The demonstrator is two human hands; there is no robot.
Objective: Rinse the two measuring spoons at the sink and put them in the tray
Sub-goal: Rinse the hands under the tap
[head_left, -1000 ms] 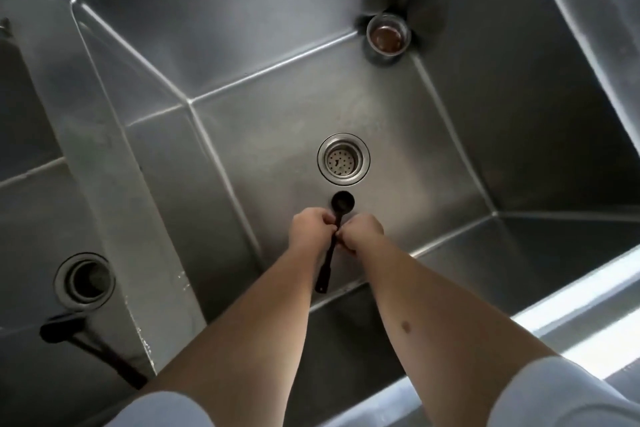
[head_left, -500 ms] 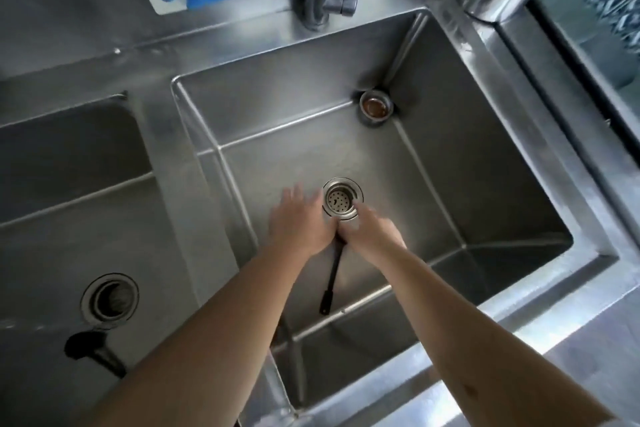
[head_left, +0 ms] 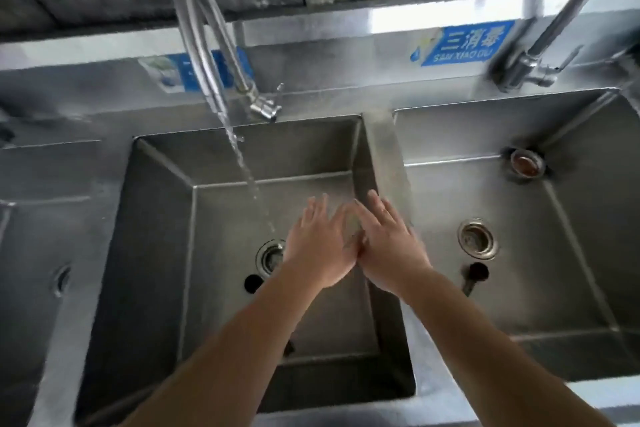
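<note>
Steel sink (head_left: 156, 253), open hands (head_left: 320, 246) above divider (head_left: 384, 149).

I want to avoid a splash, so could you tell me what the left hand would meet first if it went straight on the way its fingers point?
Probably the water stream from the faucet, though depth is unclear.

The left forearm (head_left: 242, 333) is covering most of the black spoon (head_left: 254, 283) in the middle basin (head_left: 156, 253), and the right forearm (head_left: 485, 333) is hiding the other spoon's (head_left: 476, 274) handle. The fingers (head_left: 317, 215) are blurring together, and the left-hand label (head_left: 162, 71) is smearing beyond reading
</note>
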